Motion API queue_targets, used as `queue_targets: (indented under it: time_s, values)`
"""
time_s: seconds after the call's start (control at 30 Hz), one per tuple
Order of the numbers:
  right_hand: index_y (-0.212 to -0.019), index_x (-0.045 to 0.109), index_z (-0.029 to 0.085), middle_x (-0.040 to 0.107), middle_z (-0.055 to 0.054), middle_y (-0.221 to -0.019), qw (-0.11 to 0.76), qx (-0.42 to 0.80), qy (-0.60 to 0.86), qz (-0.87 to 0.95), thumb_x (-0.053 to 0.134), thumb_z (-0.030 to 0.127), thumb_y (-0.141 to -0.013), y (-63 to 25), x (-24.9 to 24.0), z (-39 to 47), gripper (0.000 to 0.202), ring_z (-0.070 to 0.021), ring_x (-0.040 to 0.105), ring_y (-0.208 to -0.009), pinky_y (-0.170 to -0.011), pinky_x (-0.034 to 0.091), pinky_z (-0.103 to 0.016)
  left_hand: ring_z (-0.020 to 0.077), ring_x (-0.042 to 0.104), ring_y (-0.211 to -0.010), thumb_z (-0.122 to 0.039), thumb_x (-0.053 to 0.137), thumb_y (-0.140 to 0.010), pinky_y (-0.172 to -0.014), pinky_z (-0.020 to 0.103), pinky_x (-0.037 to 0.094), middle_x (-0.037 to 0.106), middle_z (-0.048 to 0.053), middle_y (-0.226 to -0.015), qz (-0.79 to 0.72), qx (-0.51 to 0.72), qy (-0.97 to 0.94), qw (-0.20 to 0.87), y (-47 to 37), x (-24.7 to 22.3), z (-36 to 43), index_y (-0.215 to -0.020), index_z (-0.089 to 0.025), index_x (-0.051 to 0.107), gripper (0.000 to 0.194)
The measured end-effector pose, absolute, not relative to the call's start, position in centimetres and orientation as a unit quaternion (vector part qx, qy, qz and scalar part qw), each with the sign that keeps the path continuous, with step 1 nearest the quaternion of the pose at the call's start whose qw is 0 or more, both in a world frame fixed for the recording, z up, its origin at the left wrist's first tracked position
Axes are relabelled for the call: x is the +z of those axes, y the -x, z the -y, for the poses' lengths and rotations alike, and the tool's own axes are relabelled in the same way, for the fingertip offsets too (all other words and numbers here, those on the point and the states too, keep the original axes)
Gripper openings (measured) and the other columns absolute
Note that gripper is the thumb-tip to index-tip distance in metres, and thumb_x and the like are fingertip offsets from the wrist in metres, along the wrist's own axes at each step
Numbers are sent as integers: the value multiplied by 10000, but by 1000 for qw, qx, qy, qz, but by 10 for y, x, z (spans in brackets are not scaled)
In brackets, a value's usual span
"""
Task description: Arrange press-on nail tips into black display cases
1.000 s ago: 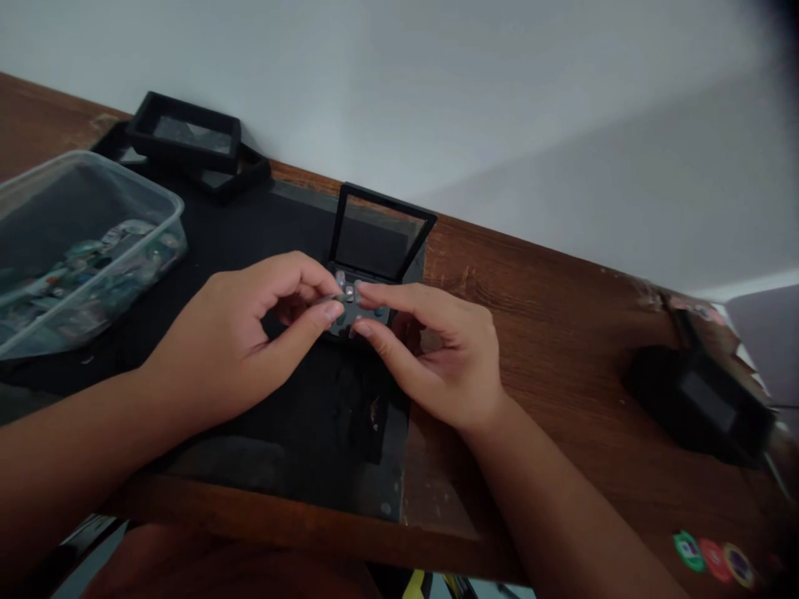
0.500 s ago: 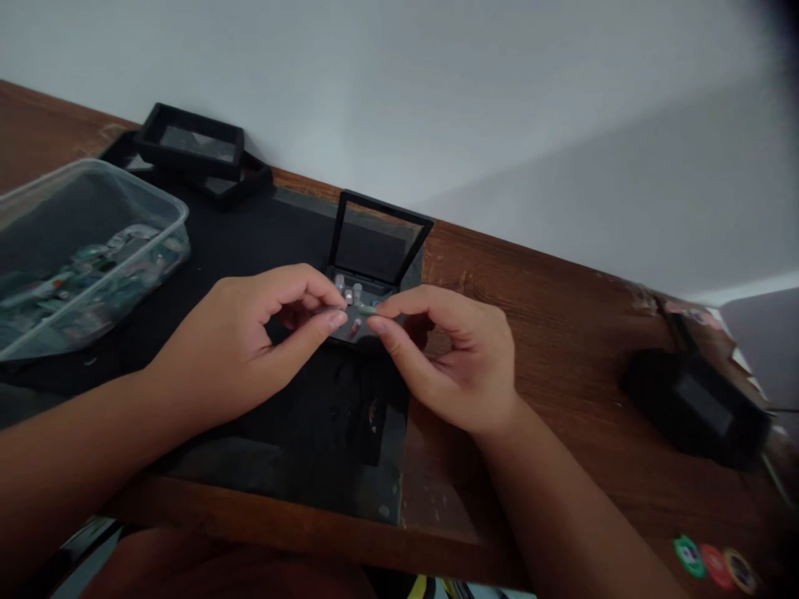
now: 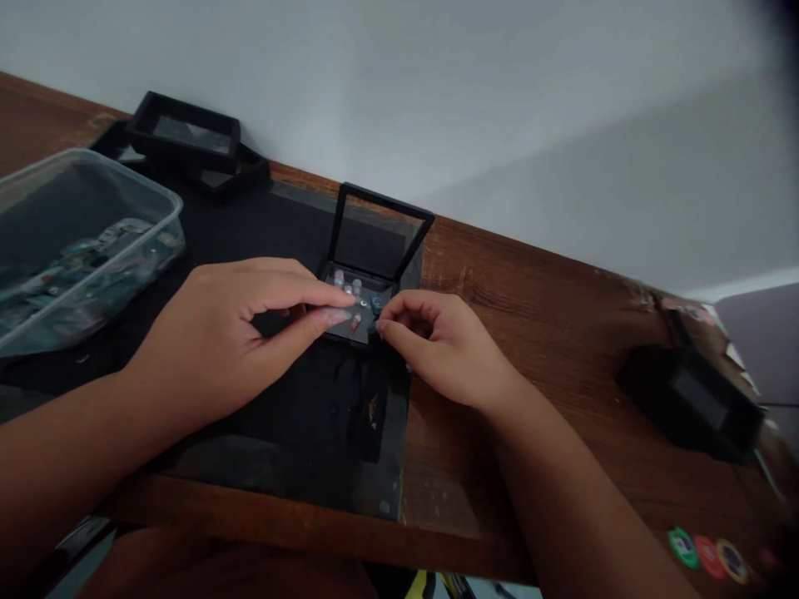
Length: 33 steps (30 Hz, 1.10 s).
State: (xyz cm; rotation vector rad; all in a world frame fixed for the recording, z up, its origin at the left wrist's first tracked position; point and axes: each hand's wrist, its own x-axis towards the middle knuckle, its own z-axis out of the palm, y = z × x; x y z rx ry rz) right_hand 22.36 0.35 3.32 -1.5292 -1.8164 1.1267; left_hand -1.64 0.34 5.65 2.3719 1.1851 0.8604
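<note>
Evidently, the black hinged case (image 3: 349, 340) is placed on the dark mat (image 3: 300, 216) with its lid (image 3: 387, 199) tilted back, presumably for access to the small pieces (image 3: 355, 323) inside. The left hand (image 3: 218, 333) is poised at its left side, fingertips close; the right hand (image 3: 453, 349) is pinched at its right edge. Whether anything is gripped by either cannot be told. A plastic tub (image 3: 171, 212) is noted far left.

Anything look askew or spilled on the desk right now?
Two small oddities: the upper black frame sits crookedly on the lower one, and a tiny pale scrap lies loose outside the clear tub. I see no obvious damage.
</note>
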Motion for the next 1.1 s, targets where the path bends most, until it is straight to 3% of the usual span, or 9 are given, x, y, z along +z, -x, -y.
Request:
queue_targets:
  time_s: [0.2, 0.47, 0.63, 0.83, 1.1]
  values:
    - [-867, 761, 184, 585, 45, -612, 279, 349, 554, 703, 684, 264, -879, -220, 26, -2, 112, -89, 469, -527, -493, 340, -239, 182, 774, -970, -320, 609, -1036, -901, 298, 590, 832, -29, -1097, -442, 314, -825, 158, 14, 52, -2, -1158, -305, 839, 261]
    - [-900, 766, 190, 564, 54, -596, 288, 340, 550, 706, 709, 281, -881, -220, 23, -1, 109, -88, 444, -512, -499, 333, -243, 195, 790, -975, -336, 624, -1029, -896, 300, 603, 845, -42, -1117, -458, 309, -819, 156, 14, 51, -1, -1158, -343, 841, 253]
    - [-927, 762, 189, 557, 59, -595, 323, 328, 543, 703, 739, 311, -875, -221, 26, 1, 134, -80, 428, -500, -492, 324, -241, 194, 797, -964, -390, 659, -1008, -868, 309, 597, 851, -42, -1065, -457, 313, -818, 156, 14, 51, 0, -1077, -346, 848, 206]
    - [-990, 759, 179, 616, 53, -669, 406, 338, 459, 714, 792, 287, -881, -215, 28, 6, 156, -56, 413, -478, -468, 343, -236, 144, 763, -822, -332, 727, -961, -779, 280, 572, 829, -63, -935, -451, 329, -812, 172, 13, 51, 0, -938, -298, 803, 87]
    - [-941, 803, 204, 804, 3, -827, 424, 262, 412, 763, 770, 229, -943, -210, 28, 8, 42, -98, 657, -634, -581, 504, -231, 151, 743, -765, -366, 728, -944, -676, 295, 522, 807, -74, -858, -456, 322, -807, 192, 13, 50, -1, -887, -309, 767, 90]
